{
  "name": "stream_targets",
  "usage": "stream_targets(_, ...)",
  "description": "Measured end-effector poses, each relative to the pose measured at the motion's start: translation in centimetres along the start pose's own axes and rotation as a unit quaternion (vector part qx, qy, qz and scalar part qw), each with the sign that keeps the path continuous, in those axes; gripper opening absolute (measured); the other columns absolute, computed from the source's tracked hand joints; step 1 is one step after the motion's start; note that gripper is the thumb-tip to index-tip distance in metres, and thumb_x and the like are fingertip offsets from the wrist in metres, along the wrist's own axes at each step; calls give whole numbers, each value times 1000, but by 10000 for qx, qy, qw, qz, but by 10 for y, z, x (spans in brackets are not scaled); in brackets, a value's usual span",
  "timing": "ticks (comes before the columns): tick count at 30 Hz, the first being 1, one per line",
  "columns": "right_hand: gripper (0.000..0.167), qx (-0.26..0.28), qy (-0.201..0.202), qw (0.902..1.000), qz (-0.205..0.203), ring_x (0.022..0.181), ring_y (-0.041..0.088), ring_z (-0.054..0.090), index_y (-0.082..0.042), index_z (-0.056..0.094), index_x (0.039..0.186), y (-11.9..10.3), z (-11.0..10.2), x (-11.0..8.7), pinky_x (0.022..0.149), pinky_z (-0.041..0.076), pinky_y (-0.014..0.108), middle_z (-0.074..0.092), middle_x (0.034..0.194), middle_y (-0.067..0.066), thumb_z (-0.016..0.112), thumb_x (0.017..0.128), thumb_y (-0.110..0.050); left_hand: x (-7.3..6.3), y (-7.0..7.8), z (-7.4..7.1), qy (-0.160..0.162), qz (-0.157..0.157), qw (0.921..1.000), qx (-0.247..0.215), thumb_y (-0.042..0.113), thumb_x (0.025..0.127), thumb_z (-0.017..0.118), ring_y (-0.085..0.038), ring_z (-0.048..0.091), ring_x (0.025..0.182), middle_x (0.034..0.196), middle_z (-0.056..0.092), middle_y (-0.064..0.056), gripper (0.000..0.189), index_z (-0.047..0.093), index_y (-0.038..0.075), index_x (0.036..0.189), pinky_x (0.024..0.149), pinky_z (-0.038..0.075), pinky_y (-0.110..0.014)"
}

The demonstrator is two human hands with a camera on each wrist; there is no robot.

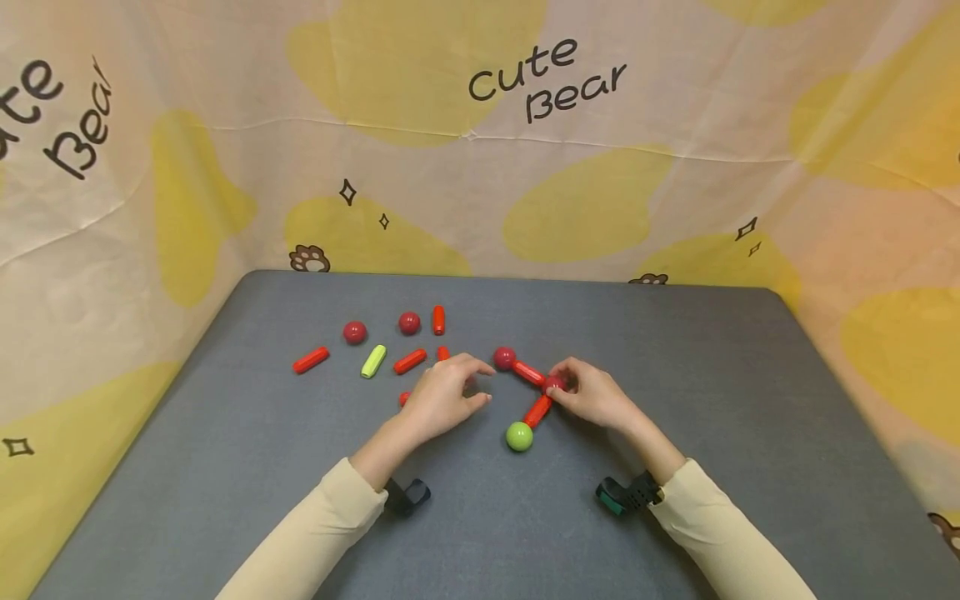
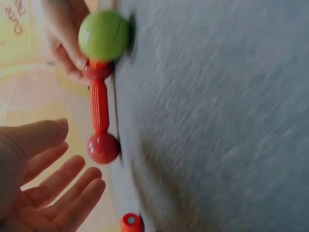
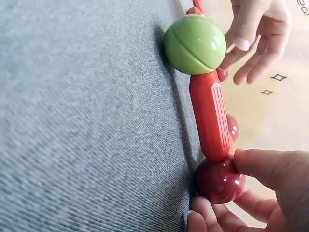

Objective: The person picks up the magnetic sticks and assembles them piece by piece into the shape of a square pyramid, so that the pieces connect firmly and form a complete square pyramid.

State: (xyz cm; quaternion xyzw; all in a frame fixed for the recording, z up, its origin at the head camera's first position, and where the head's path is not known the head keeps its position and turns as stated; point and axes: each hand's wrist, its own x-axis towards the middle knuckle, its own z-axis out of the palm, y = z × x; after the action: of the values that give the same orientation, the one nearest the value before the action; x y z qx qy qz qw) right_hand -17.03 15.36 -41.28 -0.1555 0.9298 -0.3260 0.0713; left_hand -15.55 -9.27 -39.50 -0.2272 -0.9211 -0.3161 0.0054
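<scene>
My right hand (image 1: 596, 396) pinches a red ball (image 3: 219, 181) between thumb and fingers. Two red rods meet at this ball in a V. One rod (image 1: 528, 372) runs to another red ball (image 1: 504, 358) at the far end; the other rod (image 3: 210, 116) ends in a green ball (image 1: 519, 436) nearer the front. Left of these joined pieces, my left hand (image 1: 446, 396) hovers with fingers spread and nothing in its grasp. In the left wrist view its fingers (image 2: 72, 193) stand apart from the far red ball (image 2: 103, 148).
Loose pieces lie to the left: two red balls (image 1: 355, 332), a yellow-green rod (image 1: 373, 361) and several red rods (image 1: 409, 361). Two of the red rods are partly covered by my left hand. Printed cloth (image 1: 480, 167) hangs behind the grey table (image 1: 712, 375).
</scene>
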Motion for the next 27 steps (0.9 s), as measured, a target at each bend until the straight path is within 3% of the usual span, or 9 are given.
stream_targets(10, 23, 103, 89, 9997, 212, 63, 11, 47, -7, 60, 98, -4, 3, -8, 57, 37, 25, 59, 80, 2, 67, 81, -20, -17, 12, 14, -626, 524, 9966, -129, 25, 76, 74, -15, 61, 80, 99, 65, -3, 35, 65, 8, 107, 70, 48, -27)
stream_targets(17, 23, 119, 119, 9993, 328, 63, 12, 47, -6, 59, 96, -8, 5, -15, 56, 36, 25, 59, 80, 2, 68, 81, -21, -21, 14, 20, -1017, 499, 9935, -91, 28, 76, 75, -9, 62, 76, 100, 66, 1, 36, 66, 11, 106, 68, 48, -19)
stream_targets(27, 18, 175, -14, 9980, 610, 65, 11, 49, -9, 59, 93, -10, 4, -23, 59, 39, 25, 61, 82, 1, 63, 85, -24, -22, 10, 13, -895, 771, 9930, -56, 17, 78, 73, -9, 58, 69, 87, 65, 4, 19, 70, 13, 96, 62, 44, -18)
